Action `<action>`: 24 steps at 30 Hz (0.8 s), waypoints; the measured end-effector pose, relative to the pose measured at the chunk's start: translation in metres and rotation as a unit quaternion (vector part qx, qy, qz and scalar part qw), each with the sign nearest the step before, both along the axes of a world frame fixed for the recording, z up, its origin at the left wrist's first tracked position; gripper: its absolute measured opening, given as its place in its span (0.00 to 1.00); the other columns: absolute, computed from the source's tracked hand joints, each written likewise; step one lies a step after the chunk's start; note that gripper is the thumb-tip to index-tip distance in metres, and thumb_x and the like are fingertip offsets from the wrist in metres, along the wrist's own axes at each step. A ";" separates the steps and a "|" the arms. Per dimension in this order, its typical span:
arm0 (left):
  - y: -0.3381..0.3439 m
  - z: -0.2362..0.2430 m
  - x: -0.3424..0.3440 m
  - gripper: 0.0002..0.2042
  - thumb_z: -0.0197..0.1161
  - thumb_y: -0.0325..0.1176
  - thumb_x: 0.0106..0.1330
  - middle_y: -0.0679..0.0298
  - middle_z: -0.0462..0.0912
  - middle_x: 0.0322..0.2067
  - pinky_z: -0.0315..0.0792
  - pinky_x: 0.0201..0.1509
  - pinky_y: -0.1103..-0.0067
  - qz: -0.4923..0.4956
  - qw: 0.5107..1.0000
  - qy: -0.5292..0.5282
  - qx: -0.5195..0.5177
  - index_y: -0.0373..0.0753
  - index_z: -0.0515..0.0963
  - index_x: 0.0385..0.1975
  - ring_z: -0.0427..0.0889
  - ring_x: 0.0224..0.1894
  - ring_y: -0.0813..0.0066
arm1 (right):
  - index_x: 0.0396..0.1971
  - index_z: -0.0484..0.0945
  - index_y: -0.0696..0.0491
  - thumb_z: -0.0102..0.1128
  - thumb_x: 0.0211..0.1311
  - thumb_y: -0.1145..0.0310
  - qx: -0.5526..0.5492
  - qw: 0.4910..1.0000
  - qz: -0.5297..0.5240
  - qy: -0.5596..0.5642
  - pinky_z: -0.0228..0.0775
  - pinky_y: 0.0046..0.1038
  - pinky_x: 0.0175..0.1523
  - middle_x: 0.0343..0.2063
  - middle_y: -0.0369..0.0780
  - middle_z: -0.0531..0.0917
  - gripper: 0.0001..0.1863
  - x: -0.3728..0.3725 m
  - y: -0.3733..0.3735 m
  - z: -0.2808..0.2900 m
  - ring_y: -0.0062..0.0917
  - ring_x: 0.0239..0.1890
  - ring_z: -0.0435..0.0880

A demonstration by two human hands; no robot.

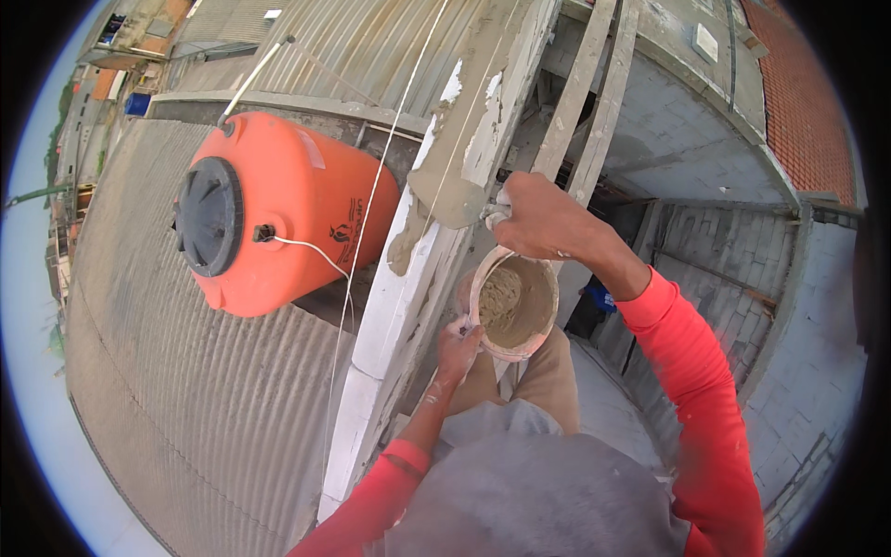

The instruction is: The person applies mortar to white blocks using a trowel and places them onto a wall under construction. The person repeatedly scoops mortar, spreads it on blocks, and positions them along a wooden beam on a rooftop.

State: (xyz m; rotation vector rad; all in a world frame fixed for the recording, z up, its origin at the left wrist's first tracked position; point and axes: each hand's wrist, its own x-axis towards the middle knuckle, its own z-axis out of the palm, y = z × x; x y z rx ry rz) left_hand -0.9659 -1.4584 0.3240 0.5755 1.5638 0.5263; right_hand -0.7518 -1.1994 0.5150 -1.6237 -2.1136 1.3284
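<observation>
My left hand [459, 348] is closed on the rim of a round bucket [548, 311], which sits tilted in front of my legs. Wet grey mortar [501, 292] lies inside it. Above the bucket, my right hand [536, 218] grips a trowel [458, 206] by its handle. The trowel's mortar-smeared blade reaches left over the top of a white block wall [385, 320]. A layer of mortar [478, 65] covers the wall's far stretch, with a smaller patch [401, 249] nearer me. How the blade meets the mortar is hard to make out.
Left of the wall stands an orange water tank [278, 204] with a black lid, on a corrugated roof [186, 371]. A thin white string [380, 176] runs along the wall. Wooden planks [594, 102] extend away at right, above a drop to a lower floor.
</observation>
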 end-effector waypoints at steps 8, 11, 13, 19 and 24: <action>0.009 0.010 0.005 0.09 0.68 0.30 0.74 0.64 0.90 0.39 0.88 0.46 0.71 -0.107 0.991 0.064 0.046 0.30 0.88 0.44 0.88 0.38 0.75 | 0.23 0.81 0.65 0.68 0.46 0.66 -0.052 0.995 0.075 0.044 0.78 0.52 0.40 0.24 0.60 0.82 0.15 -0.033 -0.100 -0.004 0.58 0.31 0.86; 0.007 0.021 0.008 0.10 0.67 0.33 0.77 0.62 0.91 0.43 0.89 0.49 0.69 0.033 0.998 -0.043 -0.017 0.32 0.88 0.48 0.90 0.42 0.73 | 0.25 0.81 0.65 0.69 0.46 0.64 -0.047 0.998 0.035 0.027 0.78 0.53 0.40 0.26 0.59 0.84 0.16 -0.027 -0.119 -0.030 0.57 0.31 0.86; 0.008 0.022 0.010 0.11 0.67 0.33 0.78 0.62 0.91 0.44 0.89 0.49 0.69 0.052 0.997 -0.052 -0.033 0.32 0.87 0.49 0.90 0.44 0.73 | 0.27 0.82 0.64 0.69 0.46 0.64 0.015 0.999 -0.023 0.043 0.77 0.53 0.40 0.28 0.58 0.85 0.16 -0.033 -0.128 -0.053 0.56 0.32 0.86; 0.004 -0.011 0.001 0.09 0.65 0.30 0.78 0.61 0.90 0.44 0.90 0.48 0.69 0.016 0.997 -0.033 -0.073 0.34 0.87 0.50 0.90 0.43 0.73 | 0.32 0.86 0.62 0.74 0.45 0.60 0.102 0.991 -0.081 0.015 0.80 0.53 0.47 0.30 0.55 0.88 0.20 0.010 -0.181 -0.099 0.57 0.35 0.87; -0.004 -0.075 0.004 0.07 0.65 0.28 0.75 0.58 0.91 0.38 0.89 0.46 0.69 -0.039 0.996 0.054 -0.066 0.32 0.88 0.41 0.90 0.37 0.70 | 0.34 0.87 0.62 0.74 0.50 0.59 -0.101 0.969 -0.140 -0.178 0.80 0.51 0.53 0.34 0.57 0.88 0.20 0.097 -0.244 -0.136 0.55 0.43 0.89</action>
